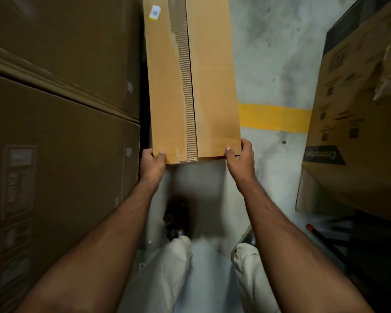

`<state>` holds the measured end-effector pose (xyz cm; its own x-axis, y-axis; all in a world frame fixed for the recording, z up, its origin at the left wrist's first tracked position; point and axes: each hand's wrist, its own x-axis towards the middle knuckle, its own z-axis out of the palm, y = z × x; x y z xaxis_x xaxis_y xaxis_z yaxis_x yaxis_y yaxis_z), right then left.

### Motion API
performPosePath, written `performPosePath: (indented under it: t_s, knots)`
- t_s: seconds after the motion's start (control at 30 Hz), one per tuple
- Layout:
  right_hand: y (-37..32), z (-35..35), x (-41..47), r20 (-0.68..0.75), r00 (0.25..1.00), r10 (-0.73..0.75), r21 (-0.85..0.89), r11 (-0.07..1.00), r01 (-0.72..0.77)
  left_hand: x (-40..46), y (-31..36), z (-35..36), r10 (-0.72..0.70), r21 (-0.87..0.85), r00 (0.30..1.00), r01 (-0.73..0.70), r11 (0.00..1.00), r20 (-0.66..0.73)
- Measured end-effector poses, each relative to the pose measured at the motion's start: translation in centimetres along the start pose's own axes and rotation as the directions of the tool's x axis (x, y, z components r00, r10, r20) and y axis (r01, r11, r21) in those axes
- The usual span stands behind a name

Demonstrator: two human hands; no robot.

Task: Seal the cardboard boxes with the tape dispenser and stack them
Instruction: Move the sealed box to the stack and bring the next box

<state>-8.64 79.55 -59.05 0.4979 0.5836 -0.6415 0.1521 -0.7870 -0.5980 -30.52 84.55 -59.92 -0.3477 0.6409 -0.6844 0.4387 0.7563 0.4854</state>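
While both hands grip the near corners of the box, left hand and right hand with thumbs on top, it hangs above the floor beside the left stack. Likely the stacking step; next, set it squarely down.

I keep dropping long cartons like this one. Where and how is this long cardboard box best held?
Probably at the two near corners, as here: left hand on the left corner, right hand on the right, thumbs on top, coming from the near end of the long cardboard box. The box is narrow enough to span, and its centre seam, stripped to bare corrugation, gives no firm hold.
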Motion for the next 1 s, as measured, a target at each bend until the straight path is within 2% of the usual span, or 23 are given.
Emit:
performPosePath:
  t_s: [0.17, 0.37, 0.53, 0.7, 0.77, 0.87, 1.0]
  knots:
    - [-10.5, -6.6, -3.2, -0.176, 0.981, -0.083, 0.042, 0.995, 0.092, -6.2, 8.1, -4.3, 0.107, -0.202, 0.974, -0.148, 0.968, -0.199]
    - [-23.5, -18.5, -11.2, -0.171, 0.979, -0.113, 0.064, 0.990, 0.126, -17.8, 19.8, -11.6, 0.143, -0.445, 0.934, -0.285, 0.849, -0.326]
    - [-29.6, -27.5, -21.9, -0.123, 0.978, -0.168, 0.039, 0.984, 0.173, -31.0, 24.8, -18.7, 0.097, -0.605, 0.976, -0.198, 0.771, -0.195]
    - [-32.2, -33.7, -31.6, -0.065, 0.975, -0.211, 0.058, 0.975, 0.215, -41.9, 26.3, -23.6, 0.150, -0.555, 0.985, -0.173, 0.814, -0.086]
    - [-32.8, -35.9, -34.7, -0.070, 0.971, -0.228, 0.080, 0.969, 0.233, -45.5, 26.6, -25.1, 0.211, -0.534, 0.976, -0.204, 0.820, -0.049]
    - [-32.6, -39.1, -39.1, -0.157, 0.955, -0.251, 0.113, 0.956, 0.270, -51.1, 27.3, -27.0, 0.325, -0.523, 0.946, -0.274, 0.807, 0.006]
    - [-30.6, -42.6, -46.4, -0.286, 0.910, -0.299, 0.192, 0.913, 0.360, -58.1, 27.2, -29.6, 0.492, -0.513, 0.870, -0.432, 0.742, -0.022]
